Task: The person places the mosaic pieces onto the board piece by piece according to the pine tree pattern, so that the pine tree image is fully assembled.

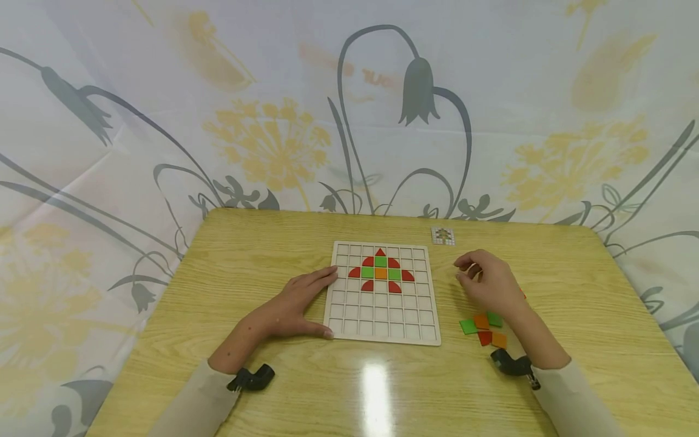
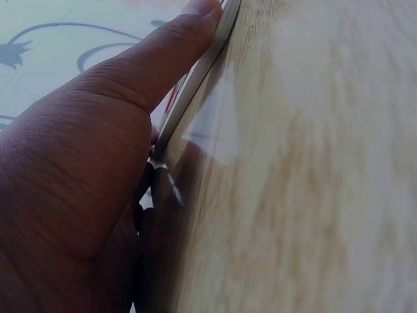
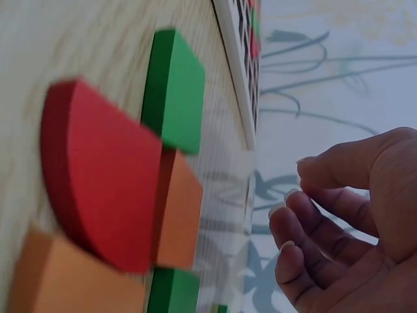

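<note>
A white gridded board (image 1: 382, 314) lies on the table. In its upper half, red quarter-circle pieces (image 1: 368, 261), a red triangle (image 1: 380, 252), green squares (image 1: 368, 272) and an orange square (image 1: 380, 274) form a tree-like pattern. My left hand (image 1: 289, 306) rests at the board's left side, fingertips on the edge and thumb at the near corner. To the right of the board, my right hand (image 1: 488, 282) hovers with loosely bent fingers, nothing visible between them. Close below it lie loose pieces: a red quarter-circle (image 3: 107, 176), green squares (image 3: 176, 94) and orange squares (image 1: 499, 340).
A small card (image 1: 443, 236) with a printed grid pattern lies behind the board's far right corner. Red bits (image 1: 523, 293) peek out behind the right hand. A flower-printed curtain (image 1: 377, 152) hangs along the table's (image 1: 262, 243) far edge.
</note>
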A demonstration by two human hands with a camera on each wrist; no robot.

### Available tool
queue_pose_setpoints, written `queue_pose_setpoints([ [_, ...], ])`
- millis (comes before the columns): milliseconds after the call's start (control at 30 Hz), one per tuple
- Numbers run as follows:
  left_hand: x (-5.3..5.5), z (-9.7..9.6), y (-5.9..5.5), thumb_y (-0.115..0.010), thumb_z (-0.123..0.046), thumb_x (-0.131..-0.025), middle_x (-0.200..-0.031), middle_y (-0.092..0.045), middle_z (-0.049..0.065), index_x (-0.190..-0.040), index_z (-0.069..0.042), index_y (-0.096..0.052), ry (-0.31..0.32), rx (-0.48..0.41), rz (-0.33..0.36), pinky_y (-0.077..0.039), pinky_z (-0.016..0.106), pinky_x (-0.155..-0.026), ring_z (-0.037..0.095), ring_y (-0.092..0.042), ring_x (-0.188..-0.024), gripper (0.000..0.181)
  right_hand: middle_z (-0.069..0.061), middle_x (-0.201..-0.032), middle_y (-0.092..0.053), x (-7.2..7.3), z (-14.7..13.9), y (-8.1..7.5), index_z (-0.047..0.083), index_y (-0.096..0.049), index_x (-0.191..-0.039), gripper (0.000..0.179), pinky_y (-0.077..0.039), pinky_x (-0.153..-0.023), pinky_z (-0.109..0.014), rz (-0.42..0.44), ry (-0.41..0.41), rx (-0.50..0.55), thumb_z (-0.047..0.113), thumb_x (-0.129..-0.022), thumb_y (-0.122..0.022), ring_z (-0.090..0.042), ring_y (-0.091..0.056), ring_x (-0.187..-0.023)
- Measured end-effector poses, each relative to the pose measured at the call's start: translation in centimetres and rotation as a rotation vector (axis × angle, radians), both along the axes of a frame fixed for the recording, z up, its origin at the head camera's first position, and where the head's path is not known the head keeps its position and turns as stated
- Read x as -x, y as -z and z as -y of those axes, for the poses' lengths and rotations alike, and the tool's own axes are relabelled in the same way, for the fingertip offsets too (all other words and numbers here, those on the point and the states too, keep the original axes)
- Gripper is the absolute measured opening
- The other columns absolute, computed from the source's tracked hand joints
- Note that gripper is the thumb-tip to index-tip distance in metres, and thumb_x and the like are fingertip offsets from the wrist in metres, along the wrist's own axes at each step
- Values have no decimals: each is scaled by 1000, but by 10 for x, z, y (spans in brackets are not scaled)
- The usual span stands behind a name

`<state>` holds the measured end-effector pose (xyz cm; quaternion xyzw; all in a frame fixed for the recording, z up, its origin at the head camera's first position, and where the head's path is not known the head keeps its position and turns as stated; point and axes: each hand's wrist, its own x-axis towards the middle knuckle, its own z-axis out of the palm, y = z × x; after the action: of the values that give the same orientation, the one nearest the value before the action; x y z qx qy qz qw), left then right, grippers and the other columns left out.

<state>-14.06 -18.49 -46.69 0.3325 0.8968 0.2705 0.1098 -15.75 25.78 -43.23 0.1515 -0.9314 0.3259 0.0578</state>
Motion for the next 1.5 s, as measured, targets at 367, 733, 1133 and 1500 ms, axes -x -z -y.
queue_pose_setpoints([
  [367,0,-1,1,-83,-67,-82,-178,-15,-5,-172,-19,-22,3,-1,0,-17,55,-129,23,-17,-163,118,-22,-111,-68,6,-27,2,-5,-72,-118,21,-54,-88,-58,6,71,-17,3,-98,-71,-40,-65,-100],
  [733,-2,-1,-1,-77,-61,-91,-178,-17,-3,-171,-18,-24,-13,0,4,-18,56,-128,25,-18,-163,105,-30,-122,-62,12,-54,9,-9,-69,-125,29,-51,-96,-64,54,55,-47,3,-99,-71,-50,-62,-112],
  [1133,0,-1,1,-78,-62,-90,-178,-16,-6,-171,-18,-23,-11,5,-3,-18,55,-128,24,-17,-163,107,-30,-122,-66,15,-72,6,-8,-70,-125,34,-52,-91,-62,183,50,-104,15,-101,-74,-47,-63,-110],
  [1500,1,0,1,-81,-59,-89,-178,-17,-4,-171,-17,-24,-8,-2,-9,-18,56,-128,26,-18,-163,108,-27,-114,-64,16,-75,5,-8,-71,-115,23,-52,-85,-57,215,22,-136,8,-99,-74,-40,-62,-101],
])
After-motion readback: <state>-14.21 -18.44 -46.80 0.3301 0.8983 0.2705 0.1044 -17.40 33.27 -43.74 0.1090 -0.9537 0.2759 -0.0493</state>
